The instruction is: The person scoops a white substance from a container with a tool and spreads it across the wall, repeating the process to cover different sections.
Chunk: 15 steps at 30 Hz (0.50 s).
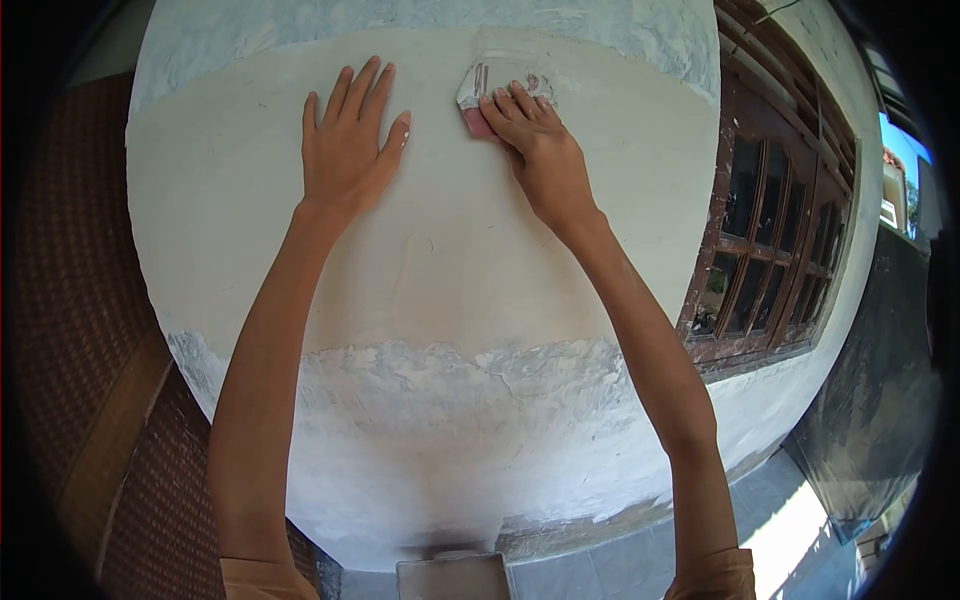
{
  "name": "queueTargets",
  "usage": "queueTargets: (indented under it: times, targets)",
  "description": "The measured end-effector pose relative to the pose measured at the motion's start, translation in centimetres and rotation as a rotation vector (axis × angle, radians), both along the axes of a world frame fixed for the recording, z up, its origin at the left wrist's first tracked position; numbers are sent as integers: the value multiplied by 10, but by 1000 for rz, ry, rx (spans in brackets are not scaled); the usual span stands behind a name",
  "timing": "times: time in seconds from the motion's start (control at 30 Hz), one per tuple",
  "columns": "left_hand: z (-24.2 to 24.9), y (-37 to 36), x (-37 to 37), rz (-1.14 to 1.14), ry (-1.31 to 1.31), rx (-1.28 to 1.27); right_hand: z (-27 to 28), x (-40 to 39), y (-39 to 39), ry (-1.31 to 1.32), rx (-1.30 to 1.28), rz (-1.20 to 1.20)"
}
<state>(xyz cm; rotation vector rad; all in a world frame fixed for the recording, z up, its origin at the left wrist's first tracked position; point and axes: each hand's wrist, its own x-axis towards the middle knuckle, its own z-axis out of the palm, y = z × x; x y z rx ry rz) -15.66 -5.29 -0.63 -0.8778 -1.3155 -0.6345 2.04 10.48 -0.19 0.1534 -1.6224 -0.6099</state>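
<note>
My left hand (350, 140) lies flat against the wall (440, 230), fingers spread and nothing in it. A white smear of putty shows on its thumb. Higher on the right, my right hand (540, 150) grips a putty scraper (482, 122) with a reddish part and a white-crusted blade. The scraper's far edge rests against the wall, and the fingers cover much of its right side. Around both hands runs a smooth cream band of putty. Rougher bluish-white patches lie above and below this band.
A brown wooden window (765, 230) with glass panes is to the right. Woven brown panelling (80, 260) stands at the left. Below, a grey rectangular tray or box (455, 580) sits by grey floor tiles (600, 560). A dark sheet (870, 380) hangs at the far right.
</note>
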Motion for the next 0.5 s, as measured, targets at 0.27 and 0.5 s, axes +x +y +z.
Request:
queueTargets:
  times: [0.27,0.5]
  targets:
    - [0,-1,-2,-3,-11,-21,-34,27,-15,-153,-100,9]
    - [7,2,3,21,-21,-13,8,67,-36,144,-213,317]
